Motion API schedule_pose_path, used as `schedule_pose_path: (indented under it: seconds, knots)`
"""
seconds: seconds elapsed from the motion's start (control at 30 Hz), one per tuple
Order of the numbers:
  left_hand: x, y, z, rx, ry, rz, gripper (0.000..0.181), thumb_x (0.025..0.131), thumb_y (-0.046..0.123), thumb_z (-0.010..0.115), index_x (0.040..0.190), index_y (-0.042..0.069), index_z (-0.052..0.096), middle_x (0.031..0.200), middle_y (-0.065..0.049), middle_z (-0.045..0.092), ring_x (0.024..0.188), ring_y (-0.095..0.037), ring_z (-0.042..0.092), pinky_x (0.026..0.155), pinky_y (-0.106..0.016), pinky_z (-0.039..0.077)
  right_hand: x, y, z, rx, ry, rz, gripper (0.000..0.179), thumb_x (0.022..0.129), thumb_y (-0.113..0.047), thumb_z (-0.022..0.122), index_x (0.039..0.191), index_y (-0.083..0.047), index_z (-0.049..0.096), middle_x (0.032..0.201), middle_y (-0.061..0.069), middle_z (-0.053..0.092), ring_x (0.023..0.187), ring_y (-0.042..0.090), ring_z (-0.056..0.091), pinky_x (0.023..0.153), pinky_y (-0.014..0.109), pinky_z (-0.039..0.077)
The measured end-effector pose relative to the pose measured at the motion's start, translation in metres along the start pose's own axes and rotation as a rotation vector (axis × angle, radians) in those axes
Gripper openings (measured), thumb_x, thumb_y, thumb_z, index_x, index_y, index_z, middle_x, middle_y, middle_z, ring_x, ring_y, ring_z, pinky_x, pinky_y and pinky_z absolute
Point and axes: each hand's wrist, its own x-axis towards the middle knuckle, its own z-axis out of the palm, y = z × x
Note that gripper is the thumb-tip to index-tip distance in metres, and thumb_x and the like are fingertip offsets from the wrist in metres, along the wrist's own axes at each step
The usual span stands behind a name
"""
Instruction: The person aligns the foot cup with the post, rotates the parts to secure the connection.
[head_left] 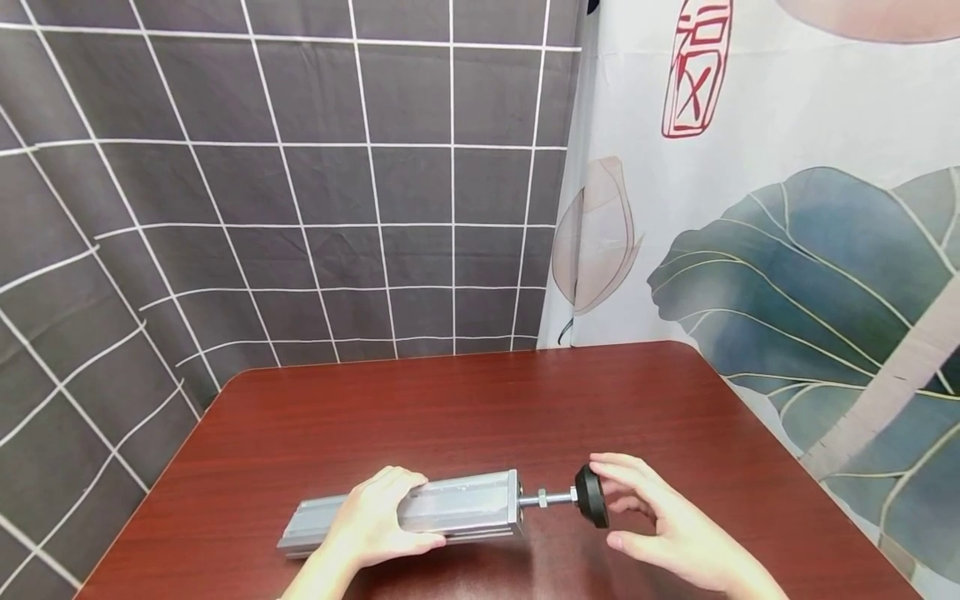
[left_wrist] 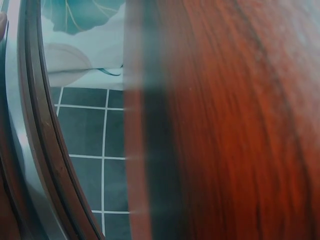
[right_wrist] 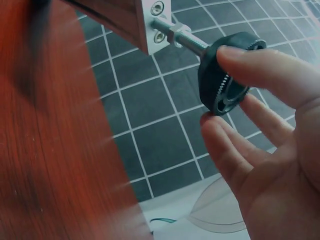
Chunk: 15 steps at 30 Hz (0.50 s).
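A silver aluminium profile (head_left: 457, 504) is held level over the table by my left hand (head_left: 381, 518), its fingers over the top and thumb along the near side. From the profile's right end plate (right_wrist: 156, 25) a threaded rod (head_left: 534, 501) with a nut sticks out. On the rod's end sits a black levelling foot (head_left: 591, 497), its ribbed hollow underside showing in the right wrist view. My right hand (head_left: 667, 529) pinches the foot at its rim, thumb on one side and fingertips on the other. In the left wrist view the profile (left_wrist: 37, 125) runs along the left edge.
The reddish-brown wooden table (head_left: 450, 408) lies beneath both hands. Behind it hangs a grey curtain (head_left: 412, 183) with white grid lines. A white curtain (head_left: 637, 83) with lotus leaves and red characters hangs at the right.
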Motion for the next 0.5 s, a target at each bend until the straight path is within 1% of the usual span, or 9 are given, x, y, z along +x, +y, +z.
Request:
schedule_pose_path:
  seconds: [0.03,0.1,0.17,0.2,0.3,0.33,0.4,0.43,0.5]
  knots:
    - [0.0,0.0,0.0,0.001,-0.002,0.001,0.059,0.058,0.063,0.076,0.096,0.019,0.065,0.087,0.012,0.06,0.081,-0.007,0.056,0.067,-0.027,0.048,0.0,0.0,0.0,0.0,0.003,-0.009,0.066,0.083,-0.003,0.069,0.14,-0.004,0.037,0.136,0.004,0.037,0.101,0.014,0.058,0.081,0.027,0.05]
    - [0.0,0.001,0.0,0.006,-0.005,0.0,0.059,0.058,0.063,0.076,0.096,0.019,0.066,0.087,0.012,0.06,0.081,-0.007,0.057,0.068,-0.027,0.048,0.001,-0.001,0.002,0.01,0.027,0.02,0.065,0.082,-0.003,0.069,0.139,-0.007,0.039,0.127,0.001,0.044,0.093,0.013,0.06,0.075,0.027,0.052]
    - [0.0,0.0,0.001,0.008,-0.007,-0.004,0.06,0.057,0.063,0.077,0.096,0.019,0.066,0.087,0.013,0.06,0.081,-0.006,0.057,0.068,-0.026,0.048,0.002,-0.002,0.003,-0.005,0.075,0.061,0.061,0.081,-0.004,0.071,0.136,-0.008,0.044,0.113,-0.001,0.053,0.084,0.013,0.061,0.068,0.026,0.052]
    - [0.0,0.0,0.001,0.009,-0.006,-0.004,0.06,0.057,0.064,0.076,0.096,0.019,0.066,0.087,0.013,0.06,0.081,-0.006,0.057,0.068,-0.026,0.048,0.003,-0.003,0.004,-0.019,0.105,0.093,0.058,0.08,-0.006,0.071,0.133,-0.009,0.048,0.106,-0.002,0.056,0.08,0.012,0.06,0.065,0.025,0.051]
    - [0.0,0.0,0.002,0.002,-0.001,0.001,0.059,0.058,0.063,0.076,0.096,0.019,0.066,0.087,0.012,0.06,0.081,-0.007,0.057,0.068,-0.026,0.048,0.007,-0.005,0.008,-0.033,0.17,0.143,0.047,0.081,-0.005,0.07,0.125,-0.008,0.054,0.089,-0.001,0.06,0.072,0.011,0.058,0.059,0.025,0.049]
    - [0.0,0.0,0.002,-0.001,0.004,0.005,0.059,0.058,0.063,0.076,0.096,0.019,0.066,0.087,0.012,0.06,0.081,-0.007,0.056,0.067,-0.027,0.048,0.009,-0.006,0.009,-0.031,0.186,0.149,0.043,0.081,-0.004,0.069,0.122,-0.007,0.055,0.086,0.0,0.061,0.07,0.011,0.058,0.058,0.025,0.048]
    - [0.001,0.0,0.002,0.002,0.014,0.011,0.059,0.058,0.063,0.077,0.095,0.019,0.065,0.087,0.012,0.06,0.081,-0.007,0.056,0.067,-0.026,0.048,0.01,-0.006,0.009,-0.027,0.193,0.141,0.038,0.083,-0.002,0.066,0.119,-0.006,0.055,0.087,0.0,0.061,0.07,0.011,0.058,0.057,0.025,0.049]
    - [0.001,0.0,0.002,0.004,0.02,0.015,0.059,0.057,0.063,0.077,0.095,0.019,0.065,0.087,0.012,0.06,0.08,-0.006,0.056,0.067,-0.026,0.048,0.01,-0.006,0.008,-0.024,0.186,0.128,0.037,0.083,-0.001,0.065,0.119,-0.005,0.055,0.088,0.0,0.061,0.07,0.012,0.058,0.057,0.025,0.049]
    - [0.002,0.0,0.001,0.004,0.034,0.022,0.059,0.056,0.062,0.078,0.095,0.02,0.065,0.087,0.013,0.06,0.08,-0.005,0.056,0.067,-0.025,0.047,0.009,-0.007,0.006,-0.023,0.182,0.128,0.041,0.082,0.0,0.066,0.121,-0.006,0.054,0.091,-0.001,0.061,0.072,0.012,0.059,0.059,0.026,0.049]
